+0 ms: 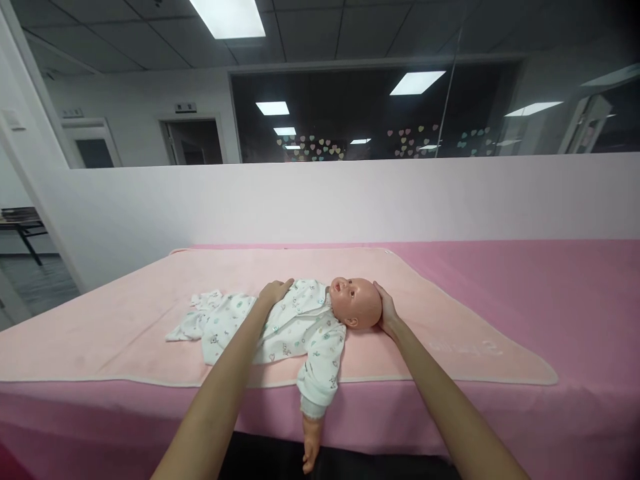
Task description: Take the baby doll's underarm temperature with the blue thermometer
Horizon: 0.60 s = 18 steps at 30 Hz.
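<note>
A baby doll (310, 320) in a white printed outfit lies on its back on a peach blanket (435, 340), head to the right and legs to the left. My left hand (277, 291) rests over the doll's waist with its fingers laid out, the far fingertips partly hidden. Around the crown of the doll's bald head (357, 303), my right hand (387, 310) is cupped, the fingers behind it partly out of sight. One doll arm (313, 433) hangs over the near edge, its small hand bare below the cuff. The trouser legs lie loosely at the left.
Under the blanket is a pink sheet (550, 300) covering the bed or table, which drops off at the front edge. A low white wall (350, 200) with glass above runs along the back. To the left stands a dark-legged table (25, 230) beyond an opening.
</note>
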Each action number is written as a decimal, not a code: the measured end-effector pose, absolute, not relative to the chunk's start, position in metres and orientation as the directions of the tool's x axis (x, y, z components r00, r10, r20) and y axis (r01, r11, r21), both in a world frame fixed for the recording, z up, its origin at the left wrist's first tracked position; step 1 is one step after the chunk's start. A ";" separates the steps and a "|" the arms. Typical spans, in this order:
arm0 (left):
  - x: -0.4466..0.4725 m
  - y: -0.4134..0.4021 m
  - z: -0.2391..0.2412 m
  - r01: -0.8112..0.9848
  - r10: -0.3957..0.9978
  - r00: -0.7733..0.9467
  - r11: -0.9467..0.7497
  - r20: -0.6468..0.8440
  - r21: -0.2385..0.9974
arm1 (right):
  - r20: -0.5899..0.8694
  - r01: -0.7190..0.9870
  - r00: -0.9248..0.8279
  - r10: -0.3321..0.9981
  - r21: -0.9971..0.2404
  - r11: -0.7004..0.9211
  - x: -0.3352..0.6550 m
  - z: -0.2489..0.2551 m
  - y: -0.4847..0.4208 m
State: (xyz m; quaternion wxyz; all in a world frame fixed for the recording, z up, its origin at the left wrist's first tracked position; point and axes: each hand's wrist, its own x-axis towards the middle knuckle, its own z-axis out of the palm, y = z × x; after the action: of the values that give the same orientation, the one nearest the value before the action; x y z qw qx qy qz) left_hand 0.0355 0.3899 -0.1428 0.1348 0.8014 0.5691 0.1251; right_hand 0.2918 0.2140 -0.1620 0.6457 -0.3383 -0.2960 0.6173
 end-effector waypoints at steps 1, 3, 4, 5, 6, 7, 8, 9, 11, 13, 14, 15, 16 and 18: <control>0.036 0.390 -0.143 0.878 0.946 0.321 -0.316 0.047 0.360 | -0.034 -0.595 0.069 0.997 -0.804 0.014 0.292 -0.162 0.214; 0.036 0.389 -0.144 0.875 0.946 0.321 -0.315 0.047 0.368 | -0.025 -0.590 0.069 0.997 -0.807 0.020 0.293 -0.165 0.215; 0.036 0.389 -0.144 0.873 0.946 0.320 -0.314 0.048 0.374 | -0.020 -0.589 0.063 0.998 -0.808 0.021 0.294 -0.166 0.215; 0.036 0.388 -0.144 0.870 0.946 0.320 -0.314 0.049 0.380 | -0.014 -0.590 0.054 0.998 -0.807 0.020 0.295 -0.167 0.216; 0.036 0.386 -0.144 0.868 0.946 0.319 -0.313 0.050 0.386 | -0.013 -0.589 0.046 0.999 -0.808 0.016 0.295 -0.168 0.216; 0.036 0.385 -0.143 0.866 0.947 0.318 -0.312 0.051 0.391 | -0.016 -0.586 0.044 0.999 -0.810 0.013 0.295 -0.169 0.217; 0.036 0.384 -0.143 0.864 0.947 0.317 -0.311 0.052 0.395 | -0.019 -0.581 0.049 0.999 -0.813 0.014 0.296 -0.170 0.217; 0.036 0.383 -0.142 0.863 0.947 0.316 -0.309 0.052 0.399 | -0.020 -0.577 0.059 0.998 -0.817 0.017 0.295 -0.170 0.217; 0.035 0.382 -0.141 0.862 0.948 0.314 -0.307 0.052 0.402 | -0.012 -0.574 0.067 0.998 -0.818 0.028 0.295 -0.171 0.217; 0.035 0.381 -0.141 0.861 0.948 0.314 -0.308 0.052 0.404 | 0.006 -0.574 0.084 0.996 -0.817 0.053 0.297 -0.172 0.218; 0.035 0.381 -0.141 0.861 0.947 0.315 -0.309 0.052 0.405 | 0.008 -0.567 0.121 0.993 -0.820 0.076 0.298 -0.172 0.219; 0.035 0.381 -0.141 0.860 0.947 0.316 -0.310 0.053 0.405 | 0.007 -0.554 0.182 0.983 -0.826 0.108 0.301 -0.173 0.220; 0.035 0.381 -0.141 0.860 0.947 0.316 -0.310 0.053 0.405 | 0.001 -0.535 0.263 0.965 -0.832 0.146 0.303 -0.174 0.222; 0.036 0.381 -0.141 0.861 0.948 0.314 -0.308 0.052 0.406 | -0.024 -0.492 0.438 0.899 -0.843 0.217 0.308 -0.177 0.224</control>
State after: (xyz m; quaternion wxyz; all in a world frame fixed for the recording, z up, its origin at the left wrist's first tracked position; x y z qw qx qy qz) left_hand 0.0356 0.3809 -0.1410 0.1532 0.7960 0.5680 0.1422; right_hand 0.3084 0.2245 -0.1774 0.7403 -0.4136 -0.2458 0.4696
